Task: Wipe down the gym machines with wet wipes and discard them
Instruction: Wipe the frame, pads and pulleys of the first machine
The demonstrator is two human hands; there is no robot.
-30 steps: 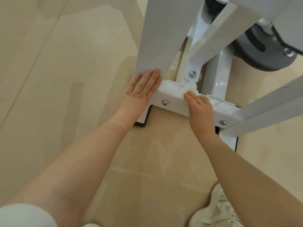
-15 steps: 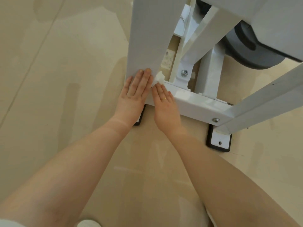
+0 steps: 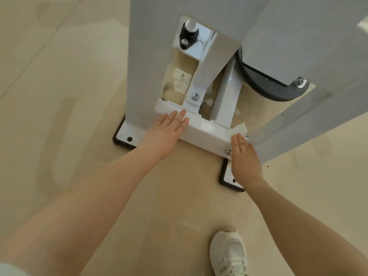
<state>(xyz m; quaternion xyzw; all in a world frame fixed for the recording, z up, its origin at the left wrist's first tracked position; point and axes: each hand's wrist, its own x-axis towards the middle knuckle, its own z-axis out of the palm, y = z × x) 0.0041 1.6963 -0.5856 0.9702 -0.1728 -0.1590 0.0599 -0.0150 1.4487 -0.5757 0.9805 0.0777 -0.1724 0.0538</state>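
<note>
Wipe (image 3: 241,128) has slid under the flat right hand (image 3: 244,156) to the bar's (image 3: 207,132) right end — top covered, I judge. Left hand (image 3: 166,132) stays flat, fingers straight.

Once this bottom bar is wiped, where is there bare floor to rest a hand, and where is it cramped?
Bare beige floor lies left of the black-edged left foot plate, and more between the forearms, ahead of the white sneaker. Cramped: behind the white bottom crossbar, among brackets and bolts, and by the right hand pressing the white wet wipe.
</note>
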